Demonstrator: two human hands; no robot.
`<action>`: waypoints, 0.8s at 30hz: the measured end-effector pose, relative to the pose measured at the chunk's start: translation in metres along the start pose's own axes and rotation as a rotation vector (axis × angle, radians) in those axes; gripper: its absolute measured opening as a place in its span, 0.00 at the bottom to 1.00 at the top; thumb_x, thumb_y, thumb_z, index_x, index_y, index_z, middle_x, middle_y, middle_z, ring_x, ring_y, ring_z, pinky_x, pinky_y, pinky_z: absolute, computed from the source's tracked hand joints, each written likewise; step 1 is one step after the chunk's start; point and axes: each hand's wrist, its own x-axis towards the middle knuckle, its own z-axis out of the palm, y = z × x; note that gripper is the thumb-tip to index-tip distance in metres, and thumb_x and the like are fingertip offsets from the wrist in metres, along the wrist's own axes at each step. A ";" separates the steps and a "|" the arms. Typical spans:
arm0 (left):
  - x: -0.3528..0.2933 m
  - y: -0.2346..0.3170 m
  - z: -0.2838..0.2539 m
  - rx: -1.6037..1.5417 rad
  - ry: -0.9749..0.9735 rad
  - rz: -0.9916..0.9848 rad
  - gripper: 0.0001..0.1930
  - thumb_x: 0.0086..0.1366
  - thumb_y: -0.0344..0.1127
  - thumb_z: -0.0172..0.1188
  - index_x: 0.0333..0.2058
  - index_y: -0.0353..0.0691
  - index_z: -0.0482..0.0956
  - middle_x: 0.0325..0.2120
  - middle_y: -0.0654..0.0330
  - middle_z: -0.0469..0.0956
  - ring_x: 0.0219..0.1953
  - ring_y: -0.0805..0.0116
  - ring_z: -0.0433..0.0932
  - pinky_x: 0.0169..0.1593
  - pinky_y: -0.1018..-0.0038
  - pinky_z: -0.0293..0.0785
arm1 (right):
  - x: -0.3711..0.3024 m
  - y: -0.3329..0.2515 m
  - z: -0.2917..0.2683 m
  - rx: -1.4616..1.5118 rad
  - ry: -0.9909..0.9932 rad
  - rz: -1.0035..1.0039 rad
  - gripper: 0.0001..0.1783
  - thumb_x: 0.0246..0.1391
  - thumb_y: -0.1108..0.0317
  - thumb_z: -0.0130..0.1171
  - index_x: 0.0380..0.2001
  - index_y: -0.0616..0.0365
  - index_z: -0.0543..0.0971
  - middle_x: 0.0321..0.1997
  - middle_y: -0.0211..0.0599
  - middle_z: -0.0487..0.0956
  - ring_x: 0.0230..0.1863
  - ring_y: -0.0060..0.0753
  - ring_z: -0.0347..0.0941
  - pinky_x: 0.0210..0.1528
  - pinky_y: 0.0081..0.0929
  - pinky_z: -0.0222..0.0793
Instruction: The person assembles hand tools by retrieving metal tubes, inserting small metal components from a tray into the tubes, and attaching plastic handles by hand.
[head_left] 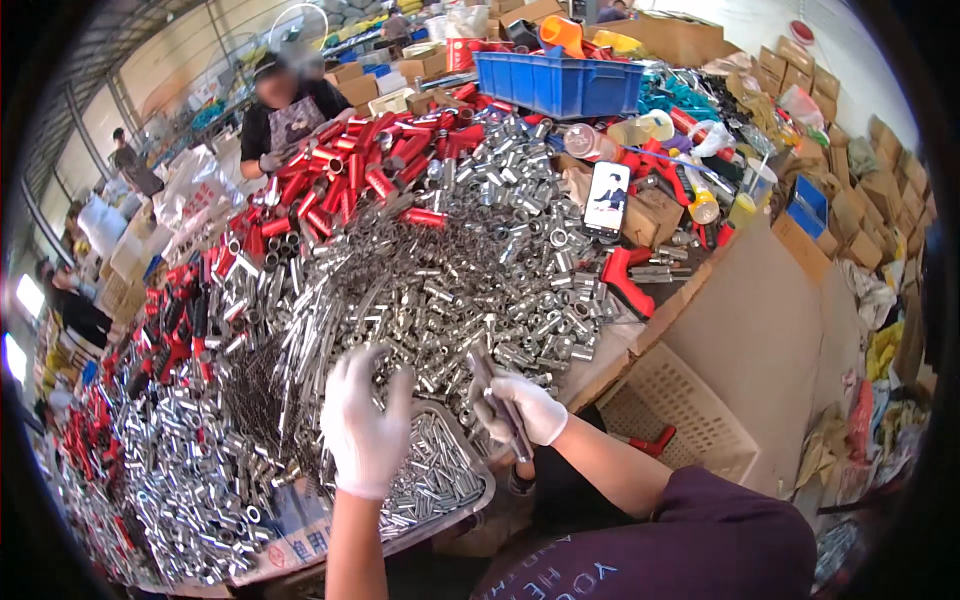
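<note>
White gloves cover both my hands. My right hand is closed round a dark grey metal rod-like part, held slanting above the near edge of the heap. To its left, my left hand is raised with thumb and fingers apart, and nothing shows between them. Beneath and between the hands stands a clear plastic tray with many short silver pins. Beyond the hands lies a broad pile of small silver metal fittings. Thin springs and long rods lie left of it.
Red tubes are heaped at the back, near a co-worker. A blue crate stands behind the pile. A phone leans against a box; a red pistol-shaped handle lies nearer. A beige plastic basket sits below the table's right edge.
</note>
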 end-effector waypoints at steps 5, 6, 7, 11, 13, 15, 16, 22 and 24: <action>0.115 -0.003 0.054 0.141 -0.044 0.264 0.12 0.62 0.36 0.61 0.43 0.38 0.80 0.40 0.51 0.80 0.45 0.52 0.77 0.49 0.63 0.73 | -0.007 0.005 -0.004 -0.193 -0.154 0.054 0.17 0.61 0.58 0.52 0.44 0.63 0.72 0.28 0.33 0.75 0.17 0.22 0.69 0.18 0.21 0.64; 0.135 -0.004 0.069 0.182 -0.069 0.292 0.12 0.62 0.37 0.61 0.42 0.38 0.80 0.40 0.51 0.80 0.44 0.51 0.77 0.49 0.63 0.73 | -0.007 0.008 -0.006 -0.204 -0.177 0.026 0.17 0.62 0.58 0.52 0.43 0.63 0.72 0.29 0.33 0.75 0.18 0.22 0.69 0.18 0.21 0.64; 0.153 -0.006 0.086 0.236 -0.091 0.330 0.12 0.62 0.38 0.60 0.41 0.38 0.81 0.39 0.52 0.81 0.44 0.52 0.77 0.49 0.62 0.73 | -0.007 0.010 -0.009 -0.205 -0.201 0.011 0.17 0.62 0.58 0.52 0.43 0.63 0.72 0.28 0.33 0.75 0.18 0.22 0.69 0.19 0.21 0.64; 0.194 -0.029 0.132 0.460 -0.205 0.326 0.12 0.63 0.41 0.57 0.36 0.39 0.81 0.37 0.53 0.81 0.44 0.54 0.78 0.48 0.60 0.74 | -0.004 0.008 -0.002 -0.171 -0.255 -0.015 0.16 0.63 0.58 0.52 0.42 0.63 0.73 0.28 0.33 0.75 0.19 0.21 0.69 0.21 0.20 0.64; 0.205 -0.032 0.150 0.567 -0.371 0.208 0.15 0.63 0.42 0.53 0.40 0.40 0.82 0.42 0.54 0.81 0.49 0.55 0.78 0.53 0.59 0.73 | -0.003 0.012 -0.005 -0.142 -0.263 -0.019 0.17 0.63 0.58 0.53 0.42 0.62 0.73 0.28 0.32 0.75 0.20 0.20 0.69 0.22 0.19 0.64; 0.211 -0.031 0.159 0.558 -0.453 0.150 0.15 0.63 0.42 0.52 0.41 0.41 0.81 0.44 0.53 0.80 0.51 0.55 0.77 0.54 0.58 0.72 | -0.003 0.011 -0.007 -0.165 -0.261 -0.012 0.17 0.63 0.56 0.54 0.43 0.61 0.73 0.28 0.30 0.75 0.21 0.18 0.69 0.22 0.19 0.64; 0.212 -0.028 0.162 0.546 -0.532 0.081 0.16 0.63 0.42 0.51 0.43 0.42 0.81 0.45 0.53 0.80 0.53 0.54 0.76 0.55 0.58 0.71 | -0.003 0.011 -0.009 -0.173 -0.259 -0.007 0.18 0.63 0.56 0.55 0.44 0.60 0.73 0.28 0.30 0.74 0.21 0.18 0.69 0.22 0.19 0.64; 0.223 -0.023 0.152 0.578 -0.624 0.139 0.22 0.60 0.47 0.55 0.50 0.40 0.74 0.49 0.50 0.79 0.54 0.52 0.76 0.56 0.57 0.72 | 0.000 0.012 -0.012 -0.154 -0.267 -0.002 0.18 0.63 0.55 0.55 0.44 0.59 0.72 0.28 0.29 0.74 0.22 0.18 0.70 0.23 0.19 0.66; 0.220 -0.011 0.148 0.664 -0.621 0.054 0.21 0.60 0.47 0.58 0.46 0.40 0.73 0.43 0.49 0.81 0.50 0.52 0.79 0.54 0.58 0.72 | 0.001 0.012 -0.014 -0.143 -0.276 -0.012 0.18 0.63 0.55 0.55 0.44 0.60 0.72 0.28 0.29 0.75 0.22 0.18 0.70 0.23 0.19 0.66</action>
